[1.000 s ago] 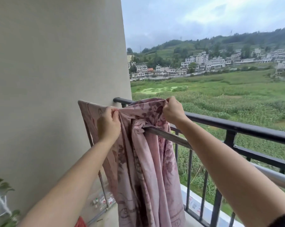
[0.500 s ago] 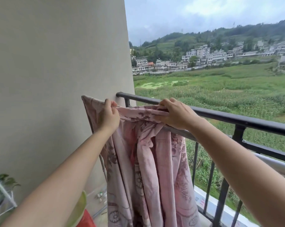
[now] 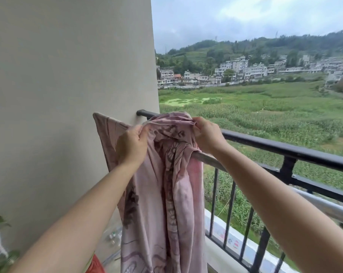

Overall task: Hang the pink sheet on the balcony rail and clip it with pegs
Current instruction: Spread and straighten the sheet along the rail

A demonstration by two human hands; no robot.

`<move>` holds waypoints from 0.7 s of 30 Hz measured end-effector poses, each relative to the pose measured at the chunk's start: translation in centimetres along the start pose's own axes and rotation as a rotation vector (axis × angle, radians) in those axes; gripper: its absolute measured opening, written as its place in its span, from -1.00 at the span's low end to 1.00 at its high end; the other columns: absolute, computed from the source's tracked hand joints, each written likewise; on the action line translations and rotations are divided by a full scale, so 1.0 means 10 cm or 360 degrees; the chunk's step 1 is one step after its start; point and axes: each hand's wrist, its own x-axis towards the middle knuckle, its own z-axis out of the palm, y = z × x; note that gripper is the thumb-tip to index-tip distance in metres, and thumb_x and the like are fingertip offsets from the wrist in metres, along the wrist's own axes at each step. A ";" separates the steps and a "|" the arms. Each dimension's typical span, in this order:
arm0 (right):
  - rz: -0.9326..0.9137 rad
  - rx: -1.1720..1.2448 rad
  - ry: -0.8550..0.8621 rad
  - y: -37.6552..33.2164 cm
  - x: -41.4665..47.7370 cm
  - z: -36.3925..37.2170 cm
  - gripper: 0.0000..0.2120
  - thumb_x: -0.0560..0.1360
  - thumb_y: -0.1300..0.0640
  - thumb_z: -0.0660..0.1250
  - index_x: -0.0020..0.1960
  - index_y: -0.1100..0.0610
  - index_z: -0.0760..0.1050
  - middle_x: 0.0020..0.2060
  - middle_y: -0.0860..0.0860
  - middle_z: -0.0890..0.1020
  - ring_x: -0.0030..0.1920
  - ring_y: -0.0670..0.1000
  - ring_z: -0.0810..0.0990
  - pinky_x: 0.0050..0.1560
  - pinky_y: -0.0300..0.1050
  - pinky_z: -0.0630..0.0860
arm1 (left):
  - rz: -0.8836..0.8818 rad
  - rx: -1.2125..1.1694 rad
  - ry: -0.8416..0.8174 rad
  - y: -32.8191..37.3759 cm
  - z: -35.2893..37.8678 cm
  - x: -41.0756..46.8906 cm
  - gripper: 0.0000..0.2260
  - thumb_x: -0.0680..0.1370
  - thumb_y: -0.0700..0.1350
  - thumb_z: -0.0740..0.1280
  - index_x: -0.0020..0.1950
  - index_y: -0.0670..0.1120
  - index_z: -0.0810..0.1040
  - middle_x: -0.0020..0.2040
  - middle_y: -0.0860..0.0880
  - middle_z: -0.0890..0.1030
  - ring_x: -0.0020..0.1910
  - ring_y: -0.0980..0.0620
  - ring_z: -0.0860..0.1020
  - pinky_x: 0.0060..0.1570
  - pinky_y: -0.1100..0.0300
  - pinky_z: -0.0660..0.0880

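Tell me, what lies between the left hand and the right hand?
In the head view, a bunched stretch of the pink sheet spans between the left hand and the right hand; both pinch its top edge.

Soft overcast daylight, wide-angle edge distortion

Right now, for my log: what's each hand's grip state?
Left hand: closed, gripping the pink sheet.
Right hand: closed, pinching the same sheet.

Pink sheet: thin cloth, matt, creased, dark printed pattern. Balcony rail: black painted metal, smooth, slight sheen. Inner bar: bare grey metal, dull. Wall: matt, finely textured plaster.
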 end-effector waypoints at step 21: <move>0.0246 0.0028 -0.0262 0.30 -0.07 -0.08 -0.33 0.60 -0.32 0.06 -0.22 0.15 0.71 -0.30 0.06 0.71 -0.33 0.02 0.63 -0.28 -0.10 0.54 | 0.0092 -0.0550 -0.0318 0.58 0.07 -0.21 -0.89 0.53 -0.17 0.39 -0.08 -0.01 0.71 -0.21 0.12 0.69 -0.19 0.15 0.65 -0.10 0.21 0.56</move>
